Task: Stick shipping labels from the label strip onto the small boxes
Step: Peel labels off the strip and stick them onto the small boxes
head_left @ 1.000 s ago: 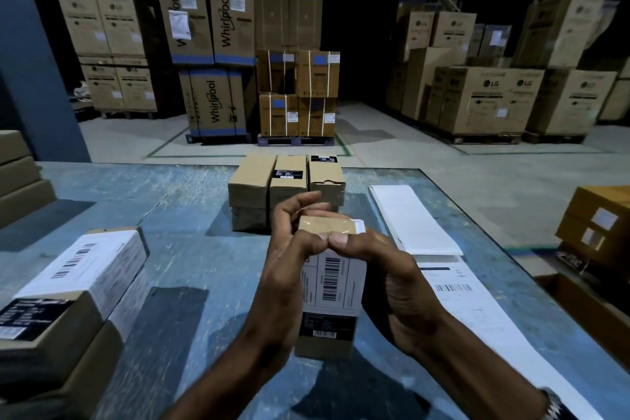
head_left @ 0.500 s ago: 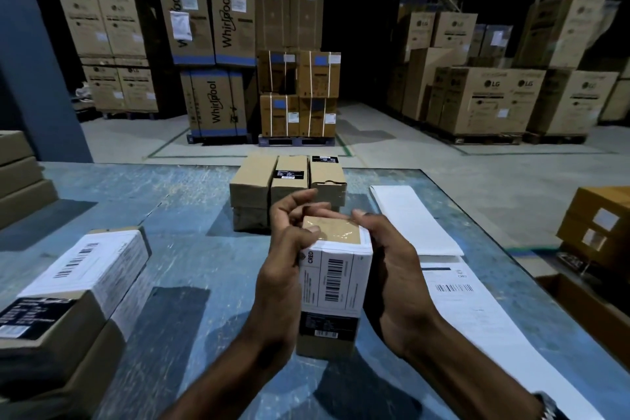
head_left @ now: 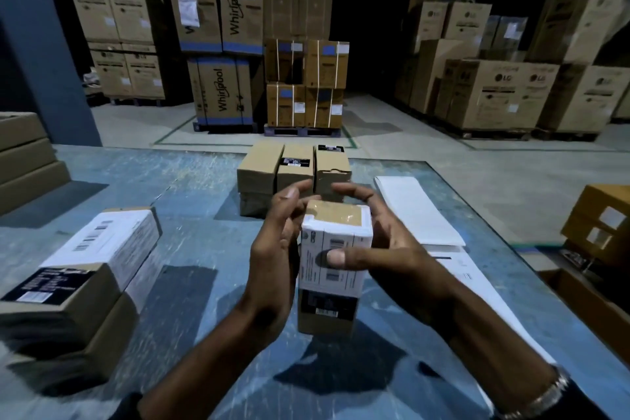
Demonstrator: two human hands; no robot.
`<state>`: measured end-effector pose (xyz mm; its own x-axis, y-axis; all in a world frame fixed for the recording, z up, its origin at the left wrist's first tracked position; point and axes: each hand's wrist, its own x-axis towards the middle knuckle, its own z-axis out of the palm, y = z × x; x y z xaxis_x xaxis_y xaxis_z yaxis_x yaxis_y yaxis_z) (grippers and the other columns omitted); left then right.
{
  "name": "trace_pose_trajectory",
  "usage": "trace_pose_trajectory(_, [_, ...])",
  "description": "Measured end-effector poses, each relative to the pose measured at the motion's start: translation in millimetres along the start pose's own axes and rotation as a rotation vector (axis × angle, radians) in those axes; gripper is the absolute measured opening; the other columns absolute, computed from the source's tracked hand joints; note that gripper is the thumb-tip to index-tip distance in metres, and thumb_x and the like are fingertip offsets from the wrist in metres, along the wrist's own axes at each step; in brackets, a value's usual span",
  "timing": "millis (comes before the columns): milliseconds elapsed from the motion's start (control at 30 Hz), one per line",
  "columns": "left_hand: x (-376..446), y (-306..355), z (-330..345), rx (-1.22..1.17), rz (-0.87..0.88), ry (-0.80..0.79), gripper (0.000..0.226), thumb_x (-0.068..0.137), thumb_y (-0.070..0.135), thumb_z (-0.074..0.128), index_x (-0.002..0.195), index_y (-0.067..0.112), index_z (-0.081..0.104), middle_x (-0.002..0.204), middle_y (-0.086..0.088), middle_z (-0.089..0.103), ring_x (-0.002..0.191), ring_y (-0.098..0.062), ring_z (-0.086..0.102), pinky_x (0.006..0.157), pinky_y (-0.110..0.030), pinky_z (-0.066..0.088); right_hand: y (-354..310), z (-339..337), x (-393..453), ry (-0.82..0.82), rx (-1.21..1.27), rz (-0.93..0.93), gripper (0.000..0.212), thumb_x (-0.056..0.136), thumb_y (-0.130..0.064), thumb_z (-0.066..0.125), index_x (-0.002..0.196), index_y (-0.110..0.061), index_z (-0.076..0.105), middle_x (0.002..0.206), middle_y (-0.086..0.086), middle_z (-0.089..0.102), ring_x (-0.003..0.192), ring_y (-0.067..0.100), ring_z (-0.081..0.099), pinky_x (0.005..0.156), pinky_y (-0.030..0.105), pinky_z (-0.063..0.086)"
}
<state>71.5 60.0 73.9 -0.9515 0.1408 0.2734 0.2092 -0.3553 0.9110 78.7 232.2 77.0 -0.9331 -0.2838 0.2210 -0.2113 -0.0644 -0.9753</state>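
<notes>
A small upright brown cardboard box [head_left: 327, 283] stands on the scuffed blue desk [head_left: 191, 187] directly in front of me, with a white printed shipping label [head_left: 335, 249] wrapped over its front face and top edge. My right hand [head_left: 392, 249] grasps the box from the right side; its thumb [head_left: 341, 257] presses flat against the label on the front face and its fingers curl over the far top corner. My left hand [head_left: 276, 249] sits against the left side of the box with fingers loosely curled near the top; I cannot tell whether it actually grips. The white label strip [head_left: 419, 211] lies flat on the desk to the right of the box. A group of plain brown cardboard boxes [head_left: 293, 167] stands just behind it. A larger labelled cardboard box [head_left: 85, 266] rests on the desk at the left.
</notes>
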Motion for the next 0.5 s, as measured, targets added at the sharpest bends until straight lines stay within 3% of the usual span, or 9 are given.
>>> trace_pose_trajectory(133, [0,-9,-6,0.248,0.079,0.072,0.048,0.099,0.053,0.039,0.125,0.023,0.065,0.124,0.003,0.072,0.12,-0.011,0.066,0.106,-0.045,0.051,7,-8,7,0.255,0.111,0.017,0.06,0.077,-0.018,0.088,0.132,-0.016,0.064,0.122,0.015,0.076,0.112,0.03,0.074,0.089,0.042,0.061])
trace_pose_trajectory(267, [-2,-16,-7,0.543,0.186,0.082,0.02,0.1,0.043,0.057,0.115,0.033,0.065,0.128,0.005,0.063,0.112,0.004,0.061,0.087,-0.021,0.054,21,-12,13,0.516,0.242,0.073,0.051,0.086,-0.036,0.083,0.131,-0.014,0.07,0.115,0.005,0.081,0.112,0.027,0.075,0.083,0.037,0.059])
trace_pose_trajectory(367, [-14,-24,-2,0.959,0.26,-0.023,0.05,0.09,0.06,0.055,0.136,0.04,0.053,0.139,0.016,0.047,0.124,0.004,0.048,0.093,-0.02,0.047,33,0,13,0.56,0.305,0.182,0.044,0.095,-0.041,0.078,0.125,-0.009,0.073,0.108,0.012,0.082,0.09,0.024,0.081,0.065,0.032,0.063])
trace_pose_trajectory(433, [-20,-30,0,1.228,0.307,-0.106,0.07,0.085,0.067,0.054,0.149,0.041,0.042,0.152,0.013,0.036,0.141,-0.006,0.034,0.107,-0.03,0.042,41,9,13,0.551,0.249,0.236,0.038,0.102,-0.044,0.07,0.118,-0.01,0.076,0.104,0.013,0.083,0.092,0.028,0.081,0.076,0.04,0.068])
trace_pose_trajectory(500, [-22,-32,0,1.396,0.275,-0.19,0.077,0.083,0.066,0.052,0.155,0.04,0.037,0.162,0.008,0.028,0.152,-0.013,0.016,0.118,-0.038,0.031,49,11,16,0.531,-0.051,0.247,0.039,0.108,-0.049,0.058,0.105,-0.018,0.081,0.102,0.003,0.083,0.098,0.024,0.08,0.091,0.041,0.064])
